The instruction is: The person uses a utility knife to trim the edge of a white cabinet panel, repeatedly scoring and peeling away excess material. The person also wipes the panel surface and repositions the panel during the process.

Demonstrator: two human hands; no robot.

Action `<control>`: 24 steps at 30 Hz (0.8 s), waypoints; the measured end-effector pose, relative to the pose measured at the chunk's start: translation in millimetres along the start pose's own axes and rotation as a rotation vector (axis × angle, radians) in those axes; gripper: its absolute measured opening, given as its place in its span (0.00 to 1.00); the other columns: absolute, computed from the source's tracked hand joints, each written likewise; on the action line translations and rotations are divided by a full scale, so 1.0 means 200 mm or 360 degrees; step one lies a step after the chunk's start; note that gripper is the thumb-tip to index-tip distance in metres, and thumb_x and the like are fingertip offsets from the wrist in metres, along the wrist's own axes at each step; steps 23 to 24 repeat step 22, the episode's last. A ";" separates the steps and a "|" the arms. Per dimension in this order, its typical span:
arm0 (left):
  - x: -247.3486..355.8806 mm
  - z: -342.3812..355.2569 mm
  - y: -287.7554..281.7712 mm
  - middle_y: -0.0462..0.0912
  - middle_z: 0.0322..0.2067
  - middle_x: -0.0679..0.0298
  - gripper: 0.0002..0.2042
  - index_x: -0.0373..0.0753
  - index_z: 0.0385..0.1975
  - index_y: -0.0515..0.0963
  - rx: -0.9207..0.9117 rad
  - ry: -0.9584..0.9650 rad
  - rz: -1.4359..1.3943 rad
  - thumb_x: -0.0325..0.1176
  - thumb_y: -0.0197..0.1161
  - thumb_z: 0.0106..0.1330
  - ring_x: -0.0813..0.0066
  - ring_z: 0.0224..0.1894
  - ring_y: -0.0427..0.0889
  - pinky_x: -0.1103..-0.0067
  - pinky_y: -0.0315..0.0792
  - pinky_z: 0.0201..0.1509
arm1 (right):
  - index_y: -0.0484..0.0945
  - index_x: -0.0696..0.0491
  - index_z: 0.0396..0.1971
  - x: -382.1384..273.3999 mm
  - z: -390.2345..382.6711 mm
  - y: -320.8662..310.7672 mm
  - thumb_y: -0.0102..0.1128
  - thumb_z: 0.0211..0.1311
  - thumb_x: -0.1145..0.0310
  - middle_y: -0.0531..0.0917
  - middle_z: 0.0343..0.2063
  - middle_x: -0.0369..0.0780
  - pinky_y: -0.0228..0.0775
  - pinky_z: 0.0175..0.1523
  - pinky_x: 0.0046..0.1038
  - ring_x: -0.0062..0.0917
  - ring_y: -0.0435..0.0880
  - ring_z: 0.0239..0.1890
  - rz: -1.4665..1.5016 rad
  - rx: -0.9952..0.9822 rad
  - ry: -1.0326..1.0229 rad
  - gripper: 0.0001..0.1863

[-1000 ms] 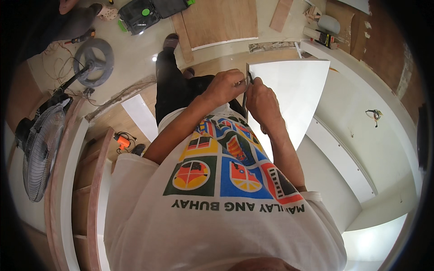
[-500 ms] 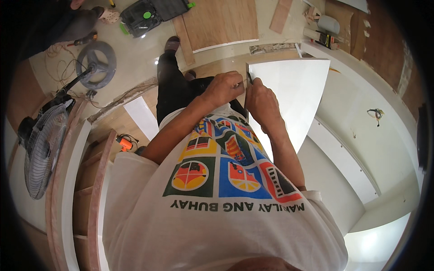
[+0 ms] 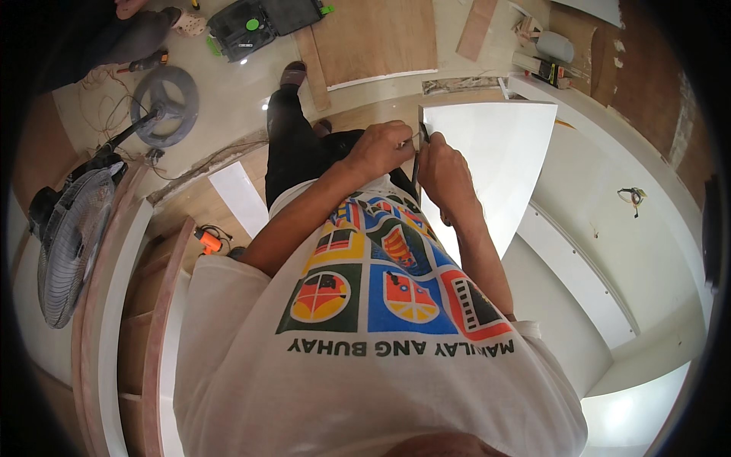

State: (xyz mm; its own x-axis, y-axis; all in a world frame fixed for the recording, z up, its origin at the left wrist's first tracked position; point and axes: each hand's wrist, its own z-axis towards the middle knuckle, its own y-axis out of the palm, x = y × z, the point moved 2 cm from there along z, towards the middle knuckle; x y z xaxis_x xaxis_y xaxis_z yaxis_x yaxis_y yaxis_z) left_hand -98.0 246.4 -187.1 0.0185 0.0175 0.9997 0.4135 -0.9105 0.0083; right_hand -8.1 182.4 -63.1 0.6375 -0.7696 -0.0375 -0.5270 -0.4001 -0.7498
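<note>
A white panel [image 3: 495,145] stands in front of me, its left edge turned toward my hands. My right hand [image 3: 447,175] is closed round a small dark tool [image 3: 424,131] at that edge. Its tip points up and away; its exact kind is too small to tell. Just left of the edge, my left hand [image 3: 379,148] is closed, fingertips pinched close to the tool. Something thin may be between these fingers, but I cannot make it out.
A pedestal fan [image 3: 76,236] stands at the left, its round base [image 3: 164,107] on the floor among wires. An open tool case [image 3: 242,38] and a plywood sheet [image 3: 381,42] lie farther off. An orange power tool [image 3: 208,241] rests at left. Another person's shoe [image 3: 189,24] shows top left.
The whole view has shifted slightly. Both hands stay at the panel's left edge with nearly the same grip.
</note>
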 end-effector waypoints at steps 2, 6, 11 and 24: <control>0.00 0.00 0.01 0.76 0.25 0.50 0.08 0.31 0.22 0.72 0.0021 -0.0001 0.0012 0.26 0.65 0.56 0.48 0.28 0.79 0.65 0.72 0.33 | 0.70 0.61 0.34 0.01 -0.01 0.01 0.52 0.62 0.73 0.82 0.23 0.56 0.77 0.38 0.50 0.55 0.84 0.30 -0.0007 0.0024 -0.0020 0.06; 0.01 -0.02 0.01 0.76 0.25 0.50 0.09 0.31 0.22 0.72 0.0011 -0.0029 0.0012 0.26 0.66 0.56 0.47 0.28 0.79 0.64 0.72 0.34 | 0.70 0.61 0.33 0.03 -0.01 0.04 0.52 0.61 0.73 0.82 0.23 0.56 0.76 0.36 0.50 0.54 0.84 0.29 0.0001 0.0066 -0.0067 0.06; 0.00 -0.05 0.02 0.76 0.25 0.49 0.09 0.31 0.23 0.73 -0.0079 -0.0149 -0.0058 0.28 0.67 0.57 0.47 0.29 0.80 0.64 0.72 0.36 | 0.71 0.62 0.33 0.01 0.05 0.06 0.52 0.62 0.72 0.83 0.25 0.57 0.76 0.39 0.51 0.55 0.84 0.31 0.0016 0.0000 0.0033 0.07; 0.03 -0.06 0.00 0.78 0.29 0.47 0.07 0.32 0.25 0.75 -0.0146 -0.0130 0.0003 0.28 0.64 0.57 0.44 0.36 0.81 0.60 0.74 0.41 | 0.71 0.61 0.36 0.05 -0.03 0.08 0.52 0.63 0.70 0.83 0.26 0.57 0.76 0.42 0.52 0.58 0.84 0.32 0.0048 -0.0033 0.0081 0.09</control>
